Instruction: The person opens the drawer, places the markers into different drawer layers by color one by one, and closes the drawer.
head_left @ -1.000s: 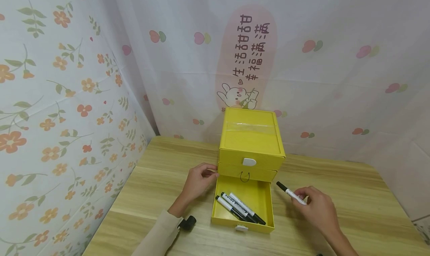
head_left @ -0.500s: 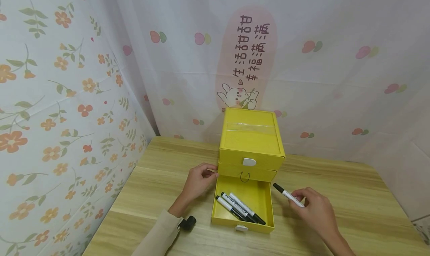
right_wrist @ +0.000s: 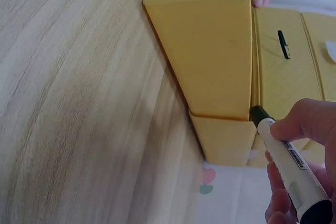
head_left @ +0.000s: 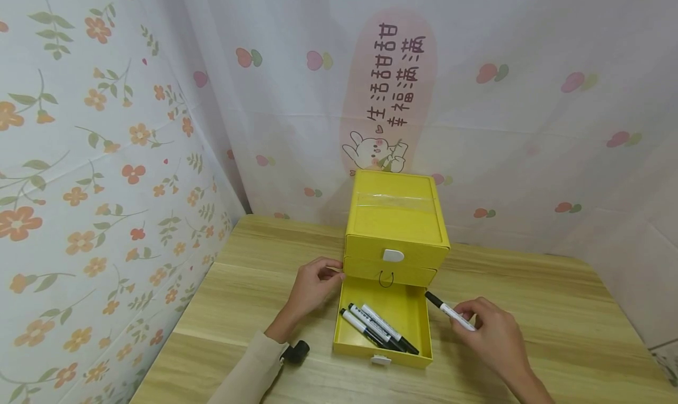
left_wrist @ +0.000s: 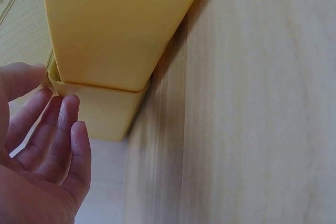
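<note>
My right hand [head_left: 492,330] pinches a white marker [head_left: 458,317] with a black cap, close to the right wall of the pulled-out drawer [head_left: 382,295]. In the right wrist view, the marker's cap [right_wrist: 259,113] overlaps the drawer's edge. Inside the drawer, several white-and-black markers [head_left: 378,327] lie slantwise near its front. My left hand [head_left: 315,283] is at the left front edge of the yellow drawer cabinet [head_left: 397,215]. Up close, its thumb and index fingertip [left_wrist: 46,93] touch the corner of the cabinet's edge, while the other fingers are loosely bent beside it.
The cabinet stands on a wooden table [head_left: 535,286] in front of a patterned curtain [head_left: 529,127]. Its upper drawers are closed, one with a white handle [head_left: 393,255], one with a dark loop [head_left: 386,278]. A black object [head_left: 298,351] sits by the left sleeve [head_left: 254,368].
My right hand has moved slightly left with the marker, bringing its cap closer to the drawer's right wall. The left hand, drawer and markers inside have stayed put.
</note>
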Motion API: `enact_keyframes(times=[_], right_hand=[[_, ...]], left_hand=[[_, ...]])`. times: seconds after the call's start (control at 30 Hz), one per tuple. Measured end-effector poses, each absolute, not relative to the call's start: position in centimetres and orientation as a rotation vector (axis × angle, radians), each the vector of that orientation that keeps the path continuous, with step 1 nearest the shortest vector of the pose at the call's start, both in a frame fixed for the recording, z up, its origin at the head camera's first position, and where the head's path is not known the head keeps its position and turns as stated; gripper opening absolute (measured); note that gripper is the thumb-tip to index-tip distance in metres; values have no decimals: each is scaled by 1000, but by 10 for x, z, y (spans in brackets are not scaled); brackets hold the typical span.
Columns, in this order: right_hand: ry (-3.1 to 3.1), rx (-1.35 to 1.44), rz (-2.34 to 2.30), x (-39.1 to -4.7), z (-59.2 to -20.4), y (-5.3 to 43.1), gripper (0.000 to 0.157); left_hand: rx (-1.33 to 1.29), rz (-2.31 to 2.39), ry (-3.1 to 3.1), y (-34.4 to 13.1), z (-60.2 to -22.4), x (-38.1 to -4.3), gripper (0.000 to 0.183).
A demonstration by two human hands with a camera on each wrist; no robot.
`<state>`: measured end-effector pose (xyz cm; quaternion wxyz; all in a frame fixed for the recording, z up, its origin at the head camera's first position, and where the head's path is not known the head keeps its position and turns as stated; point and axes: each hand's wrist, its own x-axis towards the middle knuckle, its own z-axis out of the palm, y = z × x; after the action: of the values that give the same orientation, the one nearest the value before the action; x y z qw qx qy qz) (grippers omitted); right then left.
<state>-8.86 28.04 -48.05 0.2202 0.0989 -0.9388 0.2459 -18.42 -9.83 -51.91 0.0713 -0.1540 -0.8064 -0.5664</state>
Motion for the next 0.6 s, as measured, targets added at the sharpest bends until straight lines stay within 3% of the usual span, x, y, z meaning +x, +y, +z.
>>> enact_keyframes(times=[0.6], right_hand=[[-2581,330,682,-85,-475,270,27]], left_hand=[[-461,-1723,-2421,-99,-519,-184,19]])
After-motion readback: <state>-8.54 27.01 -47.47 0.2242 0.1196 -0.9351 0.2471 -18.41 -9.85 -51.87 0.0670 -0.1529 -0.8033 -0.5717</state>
